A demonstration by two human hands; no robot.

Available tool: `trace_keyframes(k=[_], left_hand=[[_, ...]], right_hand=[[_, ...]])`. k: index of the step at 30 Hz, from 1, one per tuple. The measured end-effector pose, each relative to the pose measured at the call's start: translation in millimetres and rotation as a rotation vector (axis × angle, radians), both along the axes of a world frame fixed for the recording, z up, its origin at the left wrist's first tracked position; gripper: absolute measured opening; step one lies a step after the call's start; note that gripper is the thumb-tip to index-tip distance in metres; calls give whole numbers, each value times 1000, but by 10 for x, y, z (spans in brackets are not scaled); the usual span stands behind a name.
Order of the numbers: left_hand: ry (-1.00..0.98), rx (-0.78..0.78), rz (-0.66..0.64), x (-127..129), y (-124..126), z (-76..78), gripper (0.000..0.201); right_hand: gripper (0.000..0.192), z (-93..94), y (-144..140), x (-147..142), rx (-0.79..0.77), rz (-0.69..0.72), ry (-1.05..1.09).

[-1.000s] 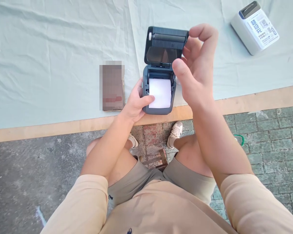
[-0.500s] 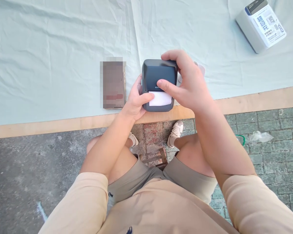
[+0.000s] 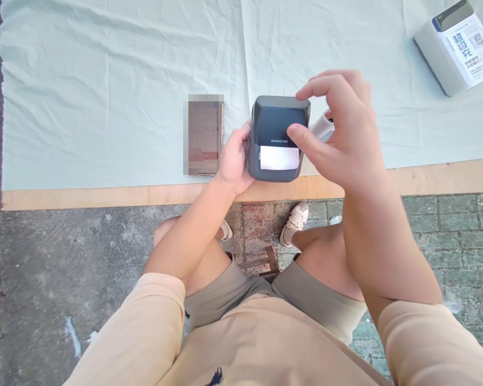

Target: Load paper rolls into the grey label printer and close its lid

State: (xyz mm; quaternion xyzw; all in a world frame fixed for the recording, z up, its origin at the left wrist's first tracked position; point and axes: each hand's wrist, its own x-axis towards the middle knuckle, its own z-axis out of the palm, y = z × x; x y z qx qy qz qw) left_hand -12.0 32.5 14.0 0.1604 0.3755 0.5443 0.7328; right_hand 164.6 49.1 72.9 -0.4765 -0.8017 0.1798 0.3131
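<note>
A small dark grey label printer (image 3: pixel 274 122) stands near the table's front edge with its lid down and a strip of white paper (image 3: pixel 279 157) showing at its front slot. My left hand (image 3: pixel 234 160) grips the printer's left side. My right hand (image 3: pixel 340 130) hovers at the printer's right, thumb tip at the lid's front and index finger curled above its top right corner. A white roll-like object (image 3: pixel 321 127) peeks out behind my right fingers.
A pale green cloth (image 3: pixel 104 80) covers the table, whose bare wooden edge (image 3: pixel 84 197) runs along the front. A phone (image 3: pixel 203 134) lies left of the printer. A white boxed device (image 3: pixel 459 45) sits at the far right. Below are my legs, a stool and paving.
The printer's lid went from open, showing the white paper roll, to closed under my right hand. My right hand has now lifted slightly off the lid. The view shifted right.
</note>
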Motion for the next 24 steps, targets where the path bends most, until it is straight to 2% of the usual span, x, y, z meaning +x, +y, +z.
trace_keyframes(k=[3,7,9,12,14,20,24], left_hand=[[5,-9,16,10,-6,19,37],[19,0,44,19,-22,19,38],[20,-1,39,16,-17,1,36],[0,-9,25,-3,-2,-31,39],[-13,-17,25,-19,-4,-38,41],[-10,-72,50,-13,-73,49,40],[-65,72,-31,12,-99,67,29]], right_hand=[[40,49,-1,63,4,43,-54],[50,7,25,87,-25,74,-95],[44,-13,30,57,23,27,-76],[22,-38,30,-18,164,-128,17],[21,-57,31,-62,209,-186,84],[12,-97,45,-76,163,9,130],[15,-109,83,-62,160,42,191]])
